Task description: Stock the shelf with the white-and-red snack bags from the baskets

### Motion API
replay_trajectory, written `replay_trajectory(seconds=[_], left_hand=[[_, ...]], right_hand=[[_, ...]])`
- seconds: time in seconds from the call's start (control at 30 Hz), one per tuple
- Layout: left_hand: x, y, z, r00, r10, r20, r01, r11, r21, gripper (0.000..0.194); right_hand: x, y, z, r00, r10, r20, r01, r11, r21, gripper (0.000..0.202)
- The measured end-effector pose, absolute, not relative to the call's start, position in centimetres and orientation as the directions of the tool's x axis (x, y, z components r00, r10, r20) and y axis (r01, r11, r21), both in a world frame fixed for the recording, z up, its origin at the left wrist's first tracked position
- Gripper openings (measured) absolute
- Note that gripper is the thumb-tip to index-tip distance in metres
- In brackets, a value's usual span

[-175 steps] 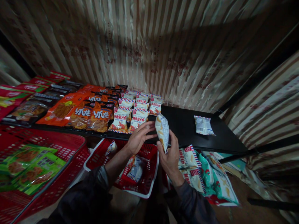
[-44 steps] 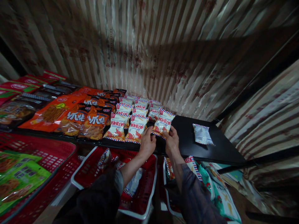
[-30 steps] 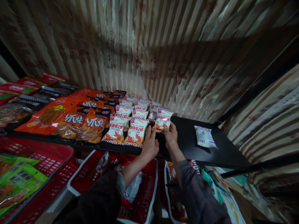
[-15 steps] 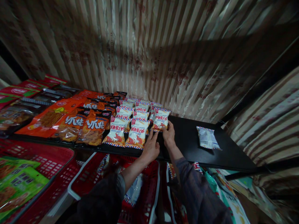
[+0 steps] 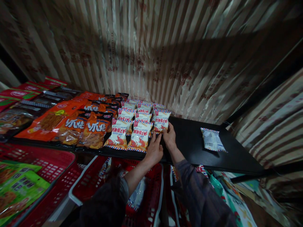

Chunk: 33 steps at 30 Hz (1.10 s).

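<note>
A white snack bag with red lettering and striped ends leans at the right of several matching bags. My right hand has its thumb and fingers closed on that bag's lower right edge. Just left of it, my left hand reaches to the bag's bottom edge with fingers stretched out; whether it touches the bag I cannot tell. Beside the left fingers, a matching bag stands in the front row, with another bag to its left.
On the black shelf, another small bag lies back-side up at right. Orange snack packs fill the left. Below are a red basket with white rim and a red basket with green packs. Striped sheeting hangs behind.
The snack bag at the right end has shifted slightly left and stands a little straighter, my right hand moving with it. My left hand stays near its bottom edge.
</note>
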State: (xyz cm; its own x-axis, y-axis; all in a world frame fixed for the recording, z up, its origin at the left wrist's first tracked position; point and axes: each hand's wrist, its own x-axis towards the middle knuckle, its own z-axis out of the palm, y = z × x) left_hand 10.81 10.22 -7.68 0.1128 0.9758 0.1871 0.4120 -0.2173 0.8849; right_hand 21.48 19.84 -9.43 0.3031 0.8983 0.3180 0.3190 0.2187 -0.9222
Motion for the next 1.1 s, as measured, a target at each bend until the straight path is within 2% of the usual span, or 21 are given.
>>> replay_trajectory(seconds=[0.17, 0.43, 0.53, 0.87, 1.1], left_hand=[[11.0, 10.1, -7.5, 0.111, 0.977, 0.183, 0.407, -0.213, 0.888, 0.065], [10.9, 10.7, -8.1, 0.101, 0.977, 0.188, 0.293, -0.21, 0.933, 0.069], [10.8, 10.9, -8.5, 0.089, 0.974, 0.206, 0.267, -0.223, 0.938, 0.071], [10.8, 11.1, -8.4, 0.116, 0.984, 0.134, 0.262, -0.161, 0.952, 0.069], [10.7, 10.9, -8.2, 0.123, 0.986, 0.111, 0.284, -0.142, 0.948, 0.068]], right_hand=[[21.8, 19.8, -9.5, 0.294, 0.907, 0.3, 0.346, 0.192, -0.918, 0.051], [21.7, 20.3, -9.0, 0.291, 0.924, 0.249, 0.302, 0.158, -0.94, 0.069], [21.6, 20.6, -8.6, 0.283, 0.93, 0.232, 0.287, 0.149, -0.946, 0.068], [21.3, 20.5, -8.2, 0.24, 0.94, 0.242, 0.296, 0.167, -0.941, 0.062], [21.2, 20.3, -7.9, 0.243, 0.938, 0.246, 0.372, 0.144, -0.917, 0.059]])
